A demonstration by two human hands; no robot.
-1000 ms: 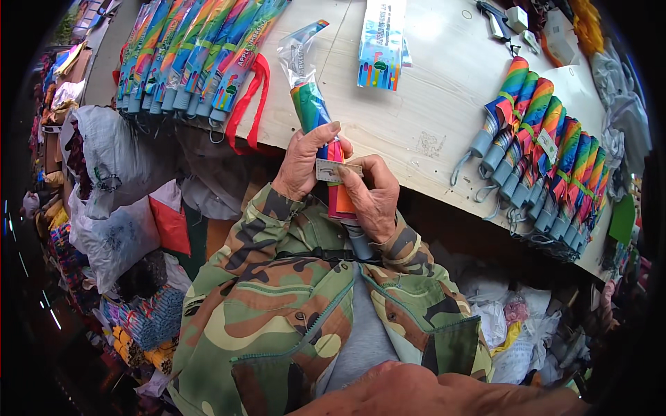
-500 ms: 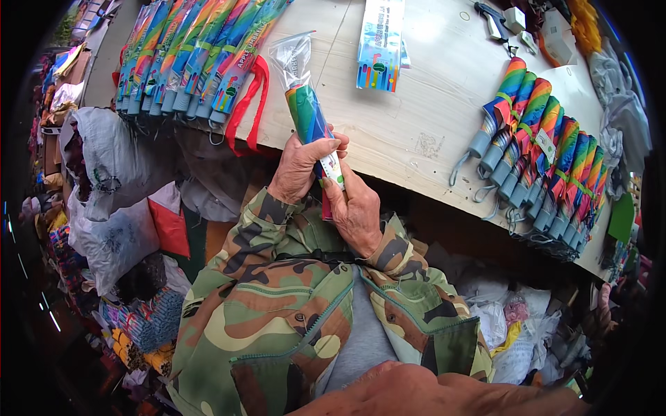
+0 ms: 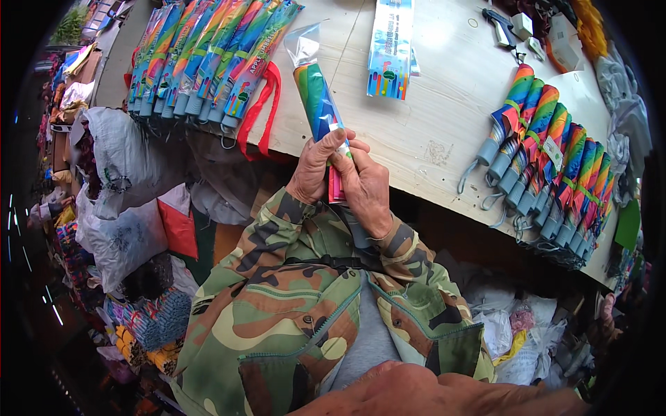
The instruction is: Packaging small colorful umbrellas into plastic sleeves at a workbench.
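Observation:
A folded rainbow umbrella (image 3: 320,97) in a clear plastic sleeve is held between my two hands, tilted, above the table's near edge. Its loose sleeve end (image 3: 303,45) sticks out at the far side. My left hand (image 3: 313,166) wraps round the lower part from the left, thumb on top. From the right, my right hand (image 3: 365,186) pinches the lower end with thumb and fingers. Pink-red shows at that lower end, below the right thumb. The fingers hide much of the lower half.
Packed umbrellas (image 3: 208,62) lie in a row at the far left, beside a red ribbon (image 3: 259,114). Unwrapped rainbow umbrellas (image 3: 548,152) line the table's right side. Printed sleeves (image 3: 390,48) lie on the table (image 3: 437,104) at the far middle. White sacks (image 3: 121,229) stand at the left.
My right hand has shifted up along the sleeved umbrella, and its fingers now meet my left hand's. The view has moved slightly, so the table things sit a little farther right and lower.

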